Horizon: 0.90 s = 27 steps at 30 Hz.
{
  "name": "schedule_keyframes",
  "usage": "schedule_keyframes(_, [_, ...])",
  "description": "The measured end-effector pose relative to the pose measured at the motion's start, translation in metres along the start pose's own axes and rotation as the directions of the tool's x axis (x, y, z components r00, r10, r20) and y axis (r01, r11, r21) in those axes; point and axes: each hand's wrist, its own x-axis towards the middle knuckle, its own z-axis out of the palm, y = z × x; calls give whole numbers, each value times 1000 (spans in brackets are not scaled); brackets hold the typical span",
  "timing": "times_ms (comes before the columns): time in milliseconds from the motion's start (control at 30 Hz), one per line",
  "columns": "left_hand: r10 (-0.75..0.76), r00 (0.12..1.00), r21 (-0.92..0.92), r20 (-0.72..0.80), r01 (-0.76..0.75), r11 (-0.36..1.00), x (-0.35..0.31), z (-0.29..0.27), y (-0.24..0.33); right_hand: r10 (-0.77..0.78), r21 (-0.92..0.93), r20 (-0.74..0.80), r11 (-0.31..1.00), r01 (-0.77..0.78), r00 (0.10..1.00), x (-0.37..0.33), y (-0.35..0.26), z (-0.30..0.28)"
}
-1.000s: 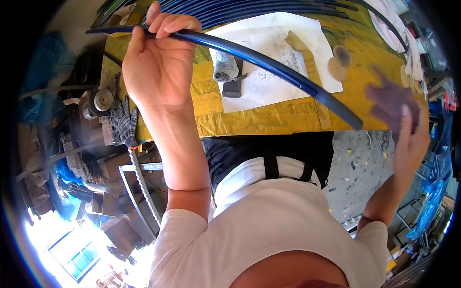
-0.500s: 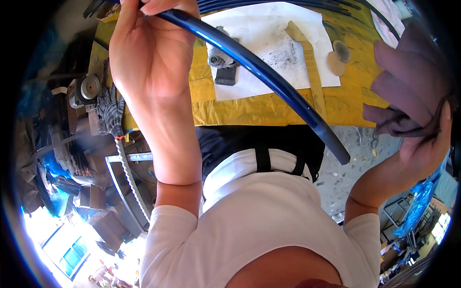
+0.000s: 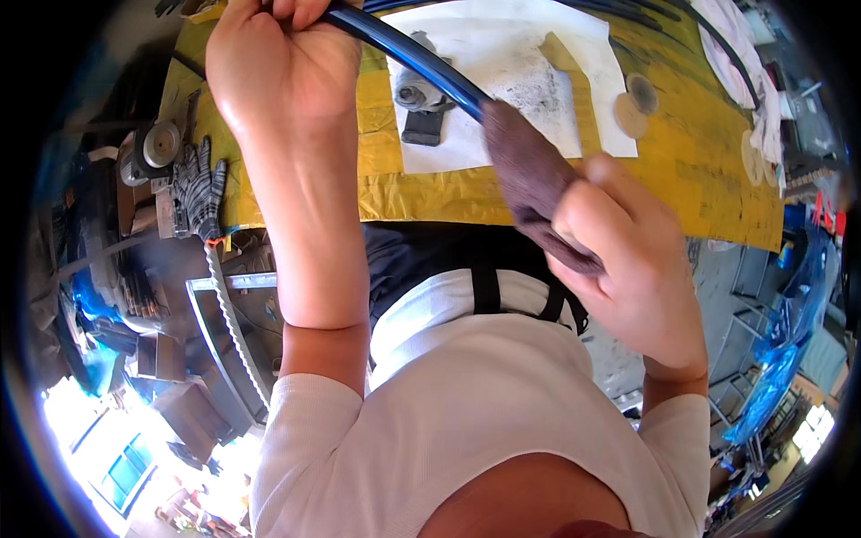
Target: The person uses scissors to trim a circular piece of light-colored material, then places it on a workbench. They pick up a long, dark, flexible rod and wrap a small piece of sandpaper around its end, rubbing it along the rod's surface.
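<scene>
A glossy dark blue curved strip, slim like a tube or trim piece, slants from the upper left down toward the right. My left hand is closed around its upper part, near the top edge of the view. A purplish-brown cloth wraps the strip's lower part and hides that end. My right hand is closed on the cloth, pressing it round the strip. Beneath the strip, a white paper sheet with dark smudges lies on the table, bearing a grey bundled rag and a small black block.
The table is covered in yellow film. Two round discs lie by the paper's right edge. More dark strips rest at the far side. At left are a grey striped glove and a round-faced metal tool.
My right hand has swung in from the far right, bringing the cloth onto the strip's lower part and wrapping it. My left hand keeps its hold on the strip.
</scene>
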Motion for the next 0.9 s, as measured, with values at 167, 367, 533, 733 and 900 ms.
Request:
schedule_keyframes(167, [207,966,-41,-153,-216,976,-3,-12,62,444,73,-154,896,-438,883,-50,37,-33])
schedule_keyframes(367, [186,978,-177,-94,-200,964,-1,-3,17,162,-585,-489,668,-460,857,-49,136,-82])
schedule_keyframes(533, [175,979,-200,-106,-193,960,-4,7,10,253,51,-392,966,-254,884,-33,105,-63])
schedule_keyframes(733, [278,956,-130,-91,-288,949,-12,7,1,169,790,-38,609,-74,985,5,21,3])
schedule_keyframes(900, [453,887,610,-93,-309,730,-14,2,-16,422,796,34,537,-280,906,12,17,25])
